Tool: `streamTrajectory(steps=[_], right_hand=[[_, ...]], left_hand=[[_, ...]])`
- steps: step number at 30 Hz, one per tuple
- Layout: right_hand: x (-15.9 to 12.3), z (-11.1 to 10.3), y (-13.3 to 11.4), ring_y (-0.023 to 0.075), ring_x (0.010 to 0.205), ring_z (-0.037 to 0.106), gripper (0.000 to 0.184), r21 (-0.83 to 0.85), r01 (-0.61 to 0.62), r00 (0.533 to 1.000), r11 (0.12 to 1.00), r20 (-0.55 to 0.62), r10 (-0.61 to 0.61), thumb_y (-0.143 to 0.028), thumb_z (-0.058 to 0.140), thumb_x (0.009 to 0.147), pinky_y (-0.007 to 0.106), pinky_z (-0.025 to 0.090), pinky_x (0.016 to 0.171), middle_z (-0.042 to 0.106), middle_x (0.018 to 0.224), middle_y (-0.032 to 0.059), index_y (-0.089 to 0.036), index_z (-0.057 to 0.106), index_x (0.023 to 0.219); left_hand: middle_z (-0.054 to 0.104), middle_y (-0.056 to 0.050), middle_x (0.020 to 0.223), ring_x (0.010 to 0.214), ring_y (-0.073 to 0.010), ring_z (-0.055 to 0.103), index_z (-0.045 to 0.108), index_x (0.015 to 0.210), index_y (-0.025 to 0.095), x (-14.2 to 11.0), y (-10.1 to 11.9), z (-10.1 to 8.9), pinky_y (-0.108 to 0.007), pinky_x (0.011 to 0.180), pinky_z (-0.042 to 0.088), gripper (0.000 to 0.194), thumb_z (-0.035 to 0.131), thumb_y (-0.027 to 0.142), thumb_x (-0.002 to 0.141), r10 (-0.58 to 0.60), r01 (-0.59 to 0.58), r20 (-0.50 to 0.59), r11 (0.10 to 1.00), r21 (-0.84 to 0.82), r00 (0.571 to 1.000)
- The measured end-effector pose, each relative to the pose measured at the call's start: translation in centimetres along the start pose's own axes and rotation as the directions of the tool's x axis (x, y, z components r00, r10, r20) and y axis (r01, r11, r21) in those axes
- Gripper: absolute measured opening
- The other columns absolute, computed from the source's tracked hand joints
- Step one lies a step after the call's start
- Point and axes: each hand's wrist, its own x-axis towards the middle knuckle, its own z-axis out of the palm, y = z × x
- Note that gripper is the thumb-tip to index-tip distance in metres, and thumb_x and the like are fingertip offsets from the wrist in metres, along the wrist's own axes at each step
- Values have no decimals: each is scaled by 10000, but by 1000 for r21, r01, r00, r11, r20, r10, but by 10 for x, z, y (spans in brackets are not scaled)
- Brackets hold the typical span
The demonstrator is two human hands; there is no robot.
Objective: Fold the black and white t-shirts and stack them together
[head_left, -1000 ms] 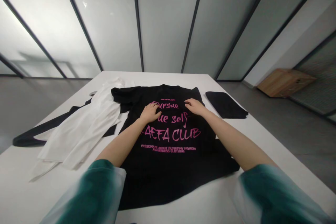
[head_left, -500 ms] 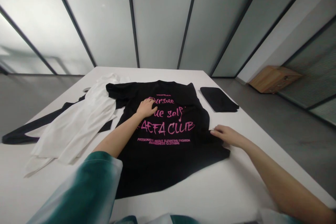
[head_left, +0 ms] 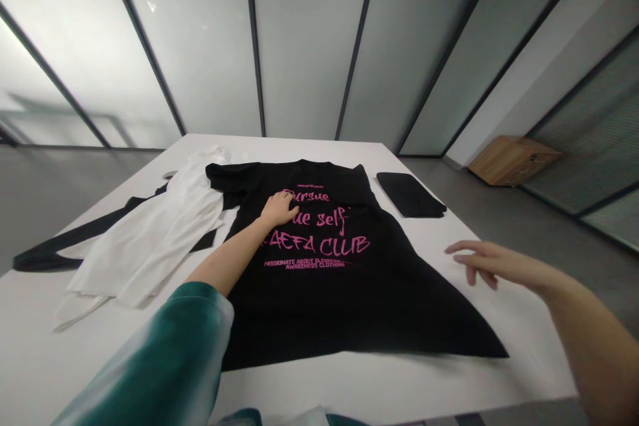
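A black T-shirt (head_left: 319, 306) with pink lettering lies spread over the middle of the white table, its neck toward the far edge. My left hand (head_left: 280, 208) rests on the lettering in the shirt's upper half, fingers laid out and holding nothing. To the right of the shirt, my right hand (head_left: 476, 261) hovers above the tabletop with its fingers apart and nothing in them. The shirt's left sleeve sticks out at the upper left; no sleeve lies spread out on the right. Its lower right hem corner reaches out toward the table's front right.
White clothing (head_left: 150, 233) lies loosely on the left of the white table (head_left: 279, 393), over a black-and-white garment (head_left: 44, 249). A folded black cloth (head_left: 410, 194) lies at the back right. On the floor beyond stands a wooden cabinet (head_left: 509, 160), near frosted glass panels.
My right hand has let go of the shirt's right edge and moved right. That side of the shirt now lies unfolded, its hem corner farther out. My left hand has stayed on the lettering.
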Motion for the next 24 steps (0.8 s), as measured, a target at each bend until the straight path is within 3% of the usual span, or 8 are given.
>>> streamTrajectory(steps=[2,4,6,9,11,14,17,24], right_hand=[[18,-17,-6,224,490,602,447,-140,46,951,989,-298,-86,-561,657,724,365,498,498,712,698,112,-229,686,1023],[44,-15,-25,255,649,670,438,-247,128,854,960,-464,-234,-521,571,788,384,537,607,735,829,113,-223,660,1096],[73,3,-54,264,810,691,444,-348,215,828,913,-431,-359,-486,535,823,386,550,732,736,939,112,-204,648,1147],[118,53,-101,265,1053,656,463,-469,315,852,825,-244,-464,-479,491,878,371,504,928,699,1154,133,-181,651,1195],[145,89,-124,280,1265,540,542,-542,330,873,773,-137,-468,-501,434,923,391,408,1066,592,1365,151,-164,591,1318],[179,128,-135,352,1453,281,701,-617,179,923,767,-164,-348,-611,333,948,539,276,1137,306,1591,151,-191,391,1506],[203,142,-128,375,1473,212,737,-652,112,927,750,-202,-315,-655,286,948,589,219,1139,245,1615,153,-210,347,1532],[219,134,-115,350,1450,279,691,-670,148,897,728,-220,-385,-636,340,946,548,256,1128,327,1583,145,-232,401,1503]], left_hand=[[577,-137,1351,1248,-307,518,591,1250,167,0,0,1,-428,1026,417,456,465,448,913,-6,6,5,1000,9,1000],[571,-145,1357,1254,-307,512,586,1256,157,-1,1,1,-429,1031,415,466,456,448,916,-7,7,13,1000,20,1000],[570,-146,1357,1259,-303,509,579,1268,154,-2,2,0,-427,1032,416,472,445,444,920,-6,5,21,1000,26,1000],[543,-133,1402,1299,-287,483,545,1331,168,-3,2,0,-423,1073,386,502,423,446,930,-6,4,43,999,32,999],[466,-132,1489,1377,-297,409,483,1410,179,-2,2,0,-457,1135,312,564,407,478,937,-31,28,63,999,46,998],[304,-138,1597,1478,-354,223,378,1500,212,0,0,4,-576,1161,209,679,377,581,930,-103,97,99,993,65,990],[269,-144,1610,1485,-384,189,368,1512,243,4,-4,7,-636,1142,190,721,348,648,915,-135,128,150,990,50,980],[280,-148,1603,1478,-382,218,392,1501,247,13,-8,9,-642,1140,193,726,359,664,909,-133,131,171,991,21,976]])
